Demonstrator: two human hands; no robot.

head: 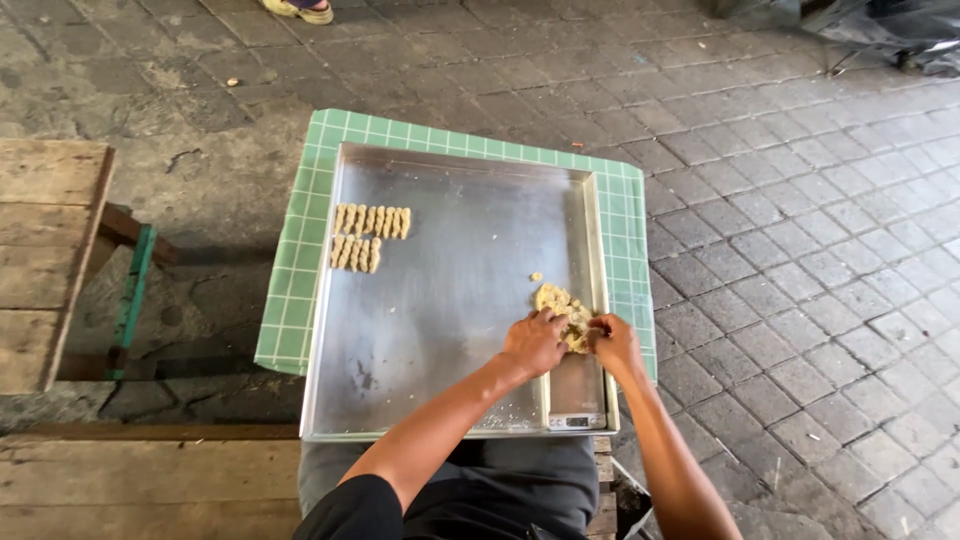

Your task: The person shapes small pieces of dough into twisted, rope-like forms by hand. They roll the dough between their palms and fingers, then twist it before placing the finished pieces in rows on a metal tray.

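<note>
A large shiny metal tray (450,260) lies on a green checked cloth (300,250). Near its right edge sits a lump of pale yellow dough (562,308). My left hand (533,342) and my right hand (614,340) meet at the near side of the lump, fingers closed and pinching the dough between them. Two short rows of small shaped dough pieces (367,235) lie at the tray's far left. A small crumb (536,277) rests just beyond the lump. A small digital scale (577,392) stands under my right wrist at the tray's near right corner.
A wooden bench (45,260) stands to the left and wooden planks (150,480) run along the near left. Grey paving stones (820,250) surround the table. Another person's shoe (298,10) shows at the top edge, and dark plastic sheeting (880,30) at the top right.
</note>
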